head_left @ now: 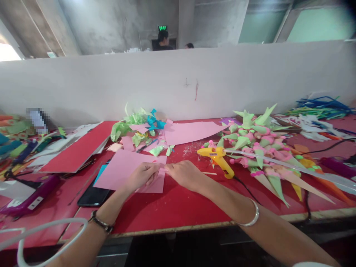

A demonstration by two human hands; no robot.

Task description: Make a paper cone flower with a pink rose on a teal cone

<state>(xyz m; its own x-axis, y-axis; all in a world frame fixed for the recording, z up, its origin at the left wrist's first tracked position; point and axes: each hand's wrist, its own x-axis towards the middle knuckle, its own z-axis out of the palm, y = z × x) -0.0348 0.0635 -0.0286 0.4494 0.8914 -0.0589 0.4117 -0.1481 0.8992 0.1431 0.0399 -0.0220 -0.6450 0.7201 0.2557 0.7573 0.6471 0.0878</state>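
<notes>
My left hand [143,175] is closed, its fingertips pinched together over a pink paper sheet [116,168]. My right hand [182,173] is closed too, and its fingertips meet those of the left at the sheet's right side. Whatever the fingers pinch is small and mostly hidden; a bit of pink shows between them. To the right of my right hand lies a yellow glue gun [221,157] with a long clear glue stick [267,161] in its back. Beneath the sheet's left part are a black phone [94,197] and a blue piece [100,174].
Many green and pink paper cones [261,148] are heaped at right. Behind my hands lie a larger pink sheet [191,132] and crumpled green scraps [121,129]. A red board [80,148] and a purple power strip [33,194] are at left. A white partition [125,85] stands behind.
</notes>
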